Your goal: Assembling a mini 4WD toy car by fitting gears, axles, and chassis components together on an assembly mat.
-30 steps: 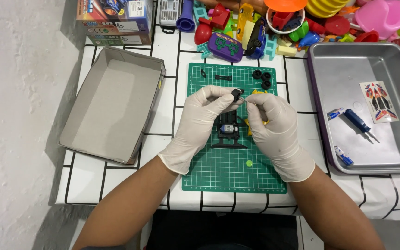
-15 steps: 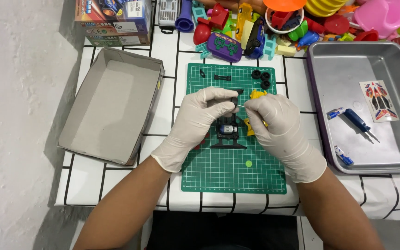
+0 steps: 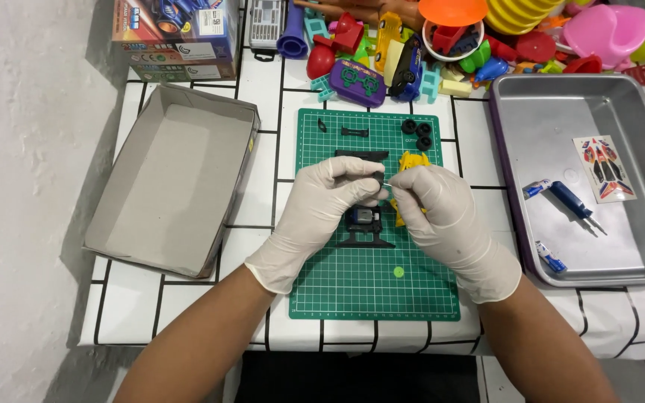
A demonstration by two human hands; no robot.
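- Since the earlier frames both hands have dropped slightly toward the near edge of the green cutting mat (image 3: 373, 287), staying together
- The left hand (image 3: 321, 209) pinches a small dark wheel (image 3: 378, 180) between its fingertips
- The right hand (image 3: 442, 216) is pinched narrow on a thin metal pin (image 3: 387, 183) that meets the wheel
- A black toy chassis (image 3: 366, 227) lies on the mat under the hands; a yellow car body (image 3: 410, 163) sits just behind them
- Three spare black wheels (image 3: 417, 133) rest at the mat's far right corner
- An open grey box (image 3: 169, 175) sits at the tabletop's left edge, a metal tray (image 3: 561, 119) at its right

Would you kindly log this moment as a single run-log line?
left hand: pinching small black part | right hand: pinching thin metal pin beside it | below: black chassis on green cutting mat | screwdriver in metal tray
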